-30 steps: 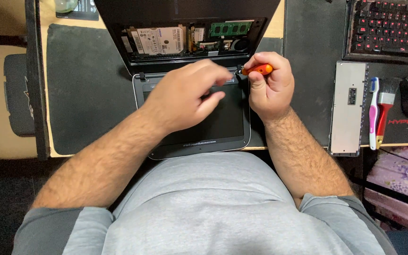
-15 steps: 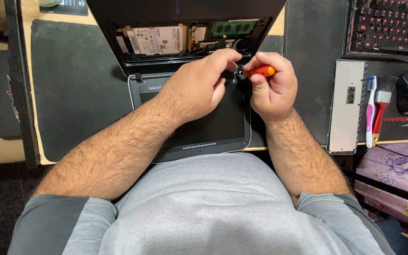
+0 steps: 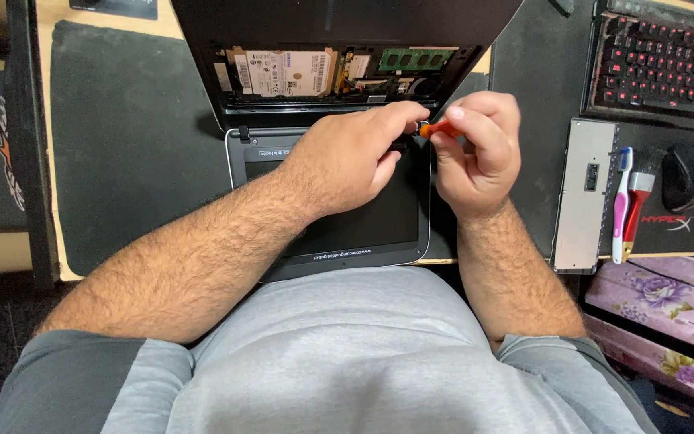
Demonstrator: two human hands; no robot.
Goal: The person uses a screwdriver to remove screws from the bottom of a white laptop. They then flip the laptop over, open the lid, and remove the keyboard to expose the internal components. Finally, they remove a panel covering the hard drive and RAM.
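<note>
Nearest, grey shirt (image 3: 379,362) filling the lower view, both bare forearms reaching forward over it. Just beyond, small laptop (image 3: 327,233) lying opened up on the dark desk mat (image 3: 122,137), screen half near, base half tipped away. Left hand (image 3: 355,161) curled over the hinge line, fingertips meeting the tip end of an orange-handled screwdriver (image 3: 441,127); whether pinching the bit or only steadying it, cannot tell. Right hand (image 3: 479,153) closed, thumb and forefinger pressed together on the orange handle; only a short orange stub and a dark metal collar showing between the two hands, rest hidden in the fist. Screwdriver held just above the laptop's right hinge corner.

Farther, open base bay holding a silver hard drive (image 3: 283,72) at left and a green memory stick (image 3: 415,59) at right, well apart. Right of the mat, grey cover plate (image 3: 584,193), toothbrush (image 3: 620,201), red-handled brush (image 3: 634,210), black mouse (image 3: 684,177), red-lit keyboard (image 3: 660,64).
</note>
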